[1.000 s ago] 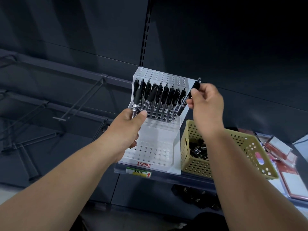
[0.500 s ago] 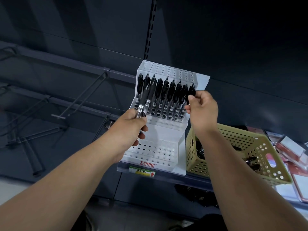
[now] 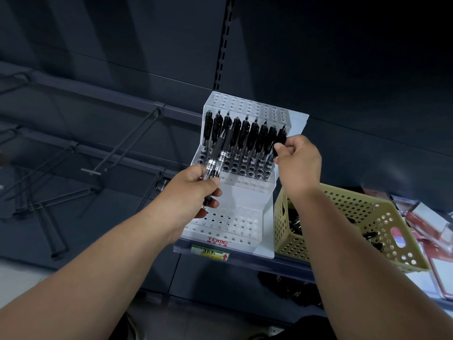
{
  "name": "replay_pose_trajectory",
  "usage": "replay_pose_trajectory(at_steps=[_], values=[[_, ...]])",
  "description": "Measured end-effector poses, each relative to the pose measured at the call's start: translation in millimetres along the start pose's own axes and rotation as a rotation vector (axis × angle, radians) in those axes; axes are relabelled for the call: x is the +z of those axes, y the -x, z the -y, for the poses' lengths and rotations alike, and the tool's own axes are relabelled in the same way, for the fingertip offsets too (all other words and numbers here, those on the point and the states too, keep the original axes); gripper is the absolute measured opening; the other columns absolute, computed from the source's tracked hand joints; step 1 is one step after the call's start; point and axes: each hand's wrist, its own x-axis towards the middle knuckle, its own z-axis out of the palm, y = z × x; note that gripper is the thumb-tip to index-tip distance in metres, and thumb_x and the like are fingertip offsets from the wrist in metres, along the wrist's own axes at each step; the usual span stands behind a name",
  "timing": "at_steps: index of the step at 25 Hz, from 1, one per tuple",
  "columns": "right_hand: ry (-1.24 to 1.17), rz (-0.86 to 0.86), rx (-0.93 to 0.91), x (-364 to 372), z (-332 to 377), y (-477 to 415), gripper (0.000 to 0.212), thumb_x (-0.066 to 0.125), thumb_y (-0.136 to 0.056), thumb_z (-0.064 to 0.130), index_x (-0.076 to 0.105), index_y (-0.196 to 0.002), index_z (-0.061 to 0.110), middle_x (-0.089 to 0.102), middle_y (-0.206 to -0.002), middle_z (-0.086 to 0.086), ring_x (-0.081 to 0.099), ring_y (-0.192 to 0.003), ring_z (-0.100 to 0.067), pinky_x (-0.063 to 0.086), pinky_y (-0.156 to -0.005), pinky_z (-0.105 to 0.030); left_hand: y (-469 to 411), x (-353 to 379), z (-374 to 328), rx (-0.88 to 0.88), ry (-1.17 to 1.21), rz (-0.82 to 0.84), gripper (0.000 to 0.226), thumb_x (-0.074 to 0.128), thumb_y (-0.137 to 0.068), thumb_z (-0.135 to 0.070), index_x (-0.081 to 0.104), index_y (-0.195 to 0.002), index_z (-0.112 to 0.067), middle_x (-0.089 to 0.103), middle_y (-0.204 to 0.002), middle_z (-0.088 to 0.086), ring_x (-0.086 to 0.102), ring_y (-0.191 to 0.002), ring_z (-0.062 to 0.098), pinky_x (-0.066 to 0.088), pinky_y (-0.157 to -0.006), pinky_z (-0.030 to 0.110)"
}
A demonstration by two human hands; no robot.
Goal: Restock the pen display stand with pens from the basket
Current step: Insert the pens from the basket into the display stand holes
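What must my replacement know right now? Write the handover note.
Left hand grips spare pens in front of the display stand.
Right hand pinches one pen at the right end of the upper-tier row.
Done: one row of black pens stands in the upper tier.
Left: seat this pen, then fill the open holes in front and the lower tier from the basket, right of the stand.
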Motion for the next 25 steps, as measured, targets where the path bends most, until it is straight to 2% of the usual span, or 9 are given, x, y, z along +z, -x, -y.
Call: replay_pose_trajectory(at_steps=[3,5,8,10,12,15,18,23,25], values=[[0.009,-0.049,0.021,-7.4,7.3,16.0,0.031,0.06,-0.095,0.029,0.055,-0.123,0.017,0.061,-0.112,0.005,0.061,-0.097,-0.011,0.047,-0.084,-0.028,6.5,-1.2,-1.5,-0.001,0.024,-0.016,0.006,0.058,-0.094,-0.019,0.063,-0.092,-0.015,0.069,-0.073,-0.002,0.059,-0.054,0.006,0.039,-0.045,0.017],[0.005,-0.066,-0.03,-11.0,15.2,37.3,0.029,0.058,-0.096,0.028,0.055,-0.124,0.02,0.057,-0.119,0.008,0.057,-0.09,-0.005,0.047,-0.086,-0.027,10.8,-1.5,-3.3,-0.022,0.068,-0.032,0.007,0.061,-0.092,-0.02,0.061,-0.089,-0.013,0.071,-0.07,0.0,0.056,-0.047,0.007,0.034,-0.039,0.017],[0.063,0.07,-0.3,-8.2,22.8,78.1,0.023,0.054,-0.098,0.02,0.063,-0.12,0.018,0.054,-0.114,0.009,0.056,-0.084,-0.003,0.049,-0.083,-0.018,16.8,0.6,-8.2,-0.095,0.194,-0.037,0.014,0.063,-0.091,-0.022,0.055,-0.085,-0.013,0.07,-0.068,0.006,0.045,-0.042,0.009,0.027,-0.034,0.017],[0.108,0.11,-0.524,-2.1,20.2,95.1,0.025,0.053,-0.097,0.012,0.067,-0.118,0.013,0.058,-0.116,0.004,0.056,-0.092,-0.005,0.044,-0.086,-0.014,20.9,2.2,-10.1,-0.108,0.219,-0.032,0.016,0.064,-0.09,-0.023,0.055,-0.079,-0.015,0.066,-0.065,0.005,0.041,-0.042,0.009,0.025,-0.034,0.015],[0.083,0.14,-0.618,-1.8,18.9,102.4,0.027,0.053,-0.094,0.009,0.068,-0.116,0.011,0.061,-0.118,0.001,0.054,-0.1,-0.006,0.041,-0.089,-0.012,26.1,3.7,-10.6,-0.08,0.181,-0.029,0.017,0.067,-0.087,-0.026,0.058,-0.076,-0.018,0.061,-0.064,0.002,0.04,-0.044,0.009,0.025,-0.035,0.016],[0.061,0.298,-0.575,-10.5,26.3,107.7,0.032,0.054,-0.095,0.007,0.065,-0.124,0.014,0.061,-0.125,0.002,0.055,-0.11,-0.008,0.042,-0.097,-0.017,33.6,6.2,-11.0,-0.038,0.144,-0.013,0.017,0.072,-0.083,-0.027,0.06,-0.079,-0.017,0.058,-0.065,0.0,0.04,-0.048,0.009,0.026,-0.037,0.017],[0.121,0.444,-0.501,-17.4,30.4,112.1,0.028,0.05,-0.098,0.012,0.065,-0.119,0.022,0.064,-0.117,0.001,0.058,-0.106,-0.015,0.046,-0.092,-0.032,38.3,8.9,-10.7,-0.021,0.113,-0.025,0.02,0.074,-0.081,-0.025,0.058,-0.074,-0.017,0.059,-0.066,0.0,0.041,-0.05,0.008,0.028,-0.037,0.017],[0.197,0.427,-0.479,-17.9,31.3,109.1,0.021,0.053,-0.098,0.02,0.068,-0.114,0.021,0.064,-0.104,0.004,0.057,-0.094,-0.014,0.045,-0.085,-0.033,37.6,4.9,-12.2,-0.032,0.116,-0.067,0.026,0.062,-0.089,-0.041,0.061,-0.082,-0.016,0.062,-0.07,0.001,0.043,-0.054,0.011,0.03,-0.041,0.021],[0.156,0.384,-0.413,-16.3,32.8,105.4,0.022,0.055,-0.098,0.021,0.068,-0.115,0.02,0.06,-0.109,0.006,0.056,-0.094,-0.012,0.045,-0.087,-0.028,30.3,-1.4,-10.7,-0.038,0.146,-0.138,0.024,0.048,-0.096,-0.031,0.061,-0.082,-0.016,0.062,-0.072,0.002,0.045,-0.055,0.014,0.031,-0.045,0.024]])
